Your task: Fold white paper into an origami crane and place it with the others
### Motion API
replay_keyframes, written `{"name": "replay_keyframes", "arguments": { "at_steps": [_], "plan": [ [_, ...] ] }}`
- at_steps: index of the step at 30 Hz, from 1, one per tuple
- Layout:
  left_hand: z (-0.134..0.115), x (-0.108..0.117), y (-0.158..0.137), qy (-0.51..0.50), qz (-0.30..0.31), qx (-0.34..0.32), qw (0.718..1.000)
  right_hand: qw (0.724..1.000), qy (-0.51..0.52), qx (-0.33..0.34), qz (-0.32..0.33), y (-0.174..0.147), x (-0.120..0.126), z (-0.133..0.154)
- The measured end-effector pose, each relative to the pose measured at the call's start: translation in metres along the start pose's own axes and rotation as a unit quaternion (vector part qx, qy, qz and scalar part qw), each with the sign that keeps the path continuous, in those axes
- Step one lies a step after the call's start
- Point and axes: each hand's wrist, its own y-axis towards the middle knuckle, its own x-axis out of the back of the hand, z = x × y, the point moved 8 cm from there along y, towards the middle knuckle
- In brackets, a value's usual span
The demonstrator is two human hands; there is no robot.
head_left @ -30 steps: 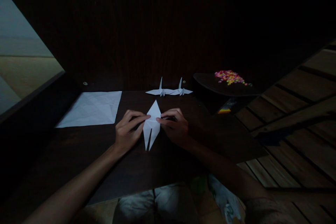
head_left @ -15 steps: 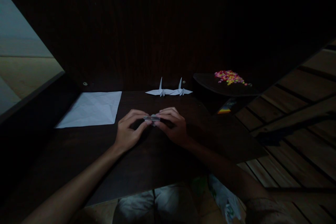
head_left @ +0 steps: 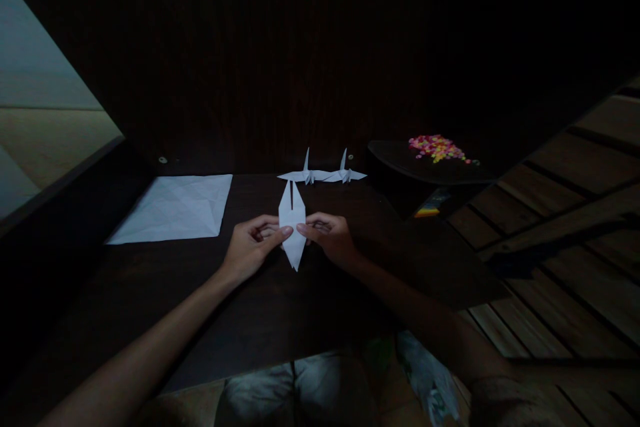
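White folded paper (head_left: 293, 217) is in the middle, over the table (head_left: 240, 320). It has two tips at the far end, with a slit between them, and gets thin at the near end. The left hand (head_left: 253, 240) pinches its left side and the right hand (head_left: 333, 240) pinches its right side. Both thumbs lie on the front, with a small gap between them. Two white paper birds (head_left: 345, 176) stand side by side at the far edge, just past the folded paper. On the left lies a big creased sheet (head_left: 175, 209). On the far right, a little shelf (head_left: 390, 155) holds a pile of pink and yellow bits (head_left: 437, 147).
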Motion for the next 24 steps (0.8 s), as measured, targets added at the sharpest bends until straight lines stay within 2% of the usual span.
{"name": "replay_keyframes", "arguments": {
  "at_steps": [8, 12, 14, 18, 21, 24],
  "plan": [
    [0.008, 0.000, 0.002, -0.022, -0.002, 0.015, 1.000, 1.000, 0.015, 0.015, -0.014, -0.003, 0.002, -0.002],
    [0.010, 0.005, 0.002, -0.062, -0.045, 0.002, 0.997, 0.998, 0.031, 0.051, 0.018, -0.006, -0.003, 0.004],
    [0.008, 0.005, 0.002, -0.062, -0.048, -0.009, 0.997, 0.996, 0.028, 0.082, 0.034, -0.009, -0.006, 0.009],
    [0.001, 0.001, 0.001, 0.012, -0.015, -0.038, 0.999, 0.991, -0.016, 0.125, 0.040, -0.012, -0.008, 0.016],
    [-0.005, 0.003, 0.000, 0.071, -0.016, -0.072, 0.995, 0.982, -0.085, 0.169, 0.029, -0.015, -0.008, 0.024],
    [-0.003, 0.005, 0.001, 0.090, -0.021, -0.061, 0.994, 0.968, -0.144, 0.206, 0.019, -0.017, -0.008, 0.031]
  ]
}}
